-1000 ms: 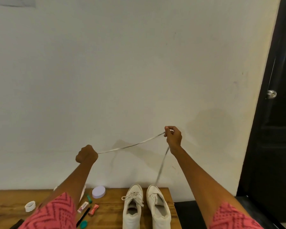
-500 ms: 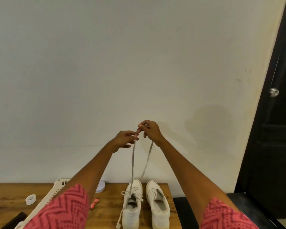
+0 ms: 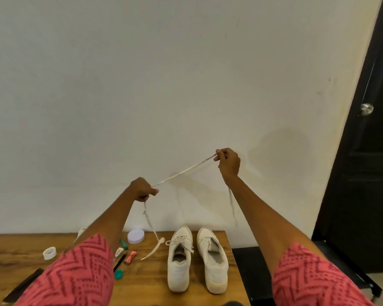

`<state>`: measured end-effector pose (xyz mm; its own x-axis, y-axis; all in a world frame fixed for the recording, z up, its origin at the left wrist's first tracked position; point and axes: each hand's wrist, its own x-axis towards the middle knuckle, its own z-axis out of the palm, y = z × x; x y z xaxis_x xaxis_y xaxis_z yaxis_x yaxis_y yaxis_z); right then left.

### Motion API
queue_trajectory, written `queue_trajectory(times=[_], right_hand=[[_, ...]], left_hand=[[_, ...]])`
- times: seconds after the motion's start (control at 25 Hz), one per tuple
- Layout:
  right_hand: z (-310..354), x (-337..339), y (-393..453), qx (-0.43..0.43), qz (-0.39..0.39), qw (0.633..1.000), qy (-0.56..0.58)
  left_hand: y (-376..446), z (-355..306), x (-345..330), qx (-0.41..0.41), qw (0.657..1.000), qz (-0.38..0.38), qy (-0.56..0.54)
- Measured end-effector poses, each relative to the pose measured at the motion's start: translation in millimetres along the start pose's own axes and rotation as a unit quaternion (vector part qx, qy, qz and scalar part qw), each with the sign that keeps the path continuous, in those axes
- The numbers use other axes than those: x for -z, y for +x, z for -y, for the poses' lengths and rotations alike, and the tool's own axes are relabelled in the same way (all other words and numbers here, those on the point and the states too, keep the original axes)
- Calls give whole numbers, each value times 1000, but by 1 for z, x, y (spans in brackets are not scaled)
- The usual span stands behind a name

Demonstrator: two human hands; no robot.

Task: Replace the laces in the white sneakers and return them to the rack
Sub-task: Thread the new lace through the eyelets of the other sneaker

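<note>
Two white sneakers stand side by side on the wooden table (image 3: 208,297), toes toward the wall. The left sneaker (image 3: 179,259) is laced; the right sneaker (image 3: 213,261) shows no lace. A white shoelace (image 3: 184,171) is stretched taut in the air between my hands, above the shoes. My left hand (image 3: 143,189) grips one part of it, and an end hangs down from there to the table. My right hand (image 3: 228,163) pinches the lace higher up, and a shorter end dangles below it.
Small items lie left of the sneakers: a lilac round lid (image 3: 136,235), a white tape ring (image 3: 49,252), a red wrapper (image 3: 130,257), teal caps (image 3: 119,273) and a dark strip (image 3: 22,286). A black door (image 3: 367,151) stands at the right. The wall is close behind the table.
My hands, together half a second ago, have moved apart, pulling the lace taut again. One lace end now lies on the table left of the sneakers.
</note>
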<state>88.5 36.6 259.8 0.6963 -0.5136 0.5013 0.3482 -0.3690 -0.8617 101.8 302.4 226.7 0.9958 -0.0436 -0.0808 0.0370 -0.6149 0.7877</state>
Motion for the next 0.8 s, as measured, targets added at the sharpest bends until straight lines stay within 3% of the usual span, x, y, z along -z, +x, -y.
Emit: queue_trajectory(times=[0.08, 0.12, 0.2, 0.28, 0.36, 0.48, 0.56, 0.68, 0.8], right_hand=[[-7, 4, -3, 12, 65, 997, -35], [-9, 8, -4, 20, 73, 996, -55], [-10, 15, -1, 15, 16, 998, -60], [-10, 26, 7, -13, -68, 997, -42], [-8, 34, 13, -26, -106, 993, -44], [-5, 38, 18, -41, -152, 986, -48], [-4, 41, 22, -48, -191, 980, -39], [-3, 53, 34, -55, -225, 973, -21], [-11, 49, 34, -52, -171, 984, -6]], left_hand=[[7, 2, 2, -27, 983, -142, -118], [8, 0, 3, -41, 967, -179, -180], [7, 1, 6, -56, 961, -173, -206], [10, 18, 10, -54, 982, -138, -121], [15, 45, 13, -45, 992, -117, 32], [17, 74, 5, 9, 970, -81, 227], [16, 84, 2, 42, 942, -99, 317], [15, 95, 8, 67, 926, -136, 346], [21, 98, 7, 91, 927, -127, 342]])
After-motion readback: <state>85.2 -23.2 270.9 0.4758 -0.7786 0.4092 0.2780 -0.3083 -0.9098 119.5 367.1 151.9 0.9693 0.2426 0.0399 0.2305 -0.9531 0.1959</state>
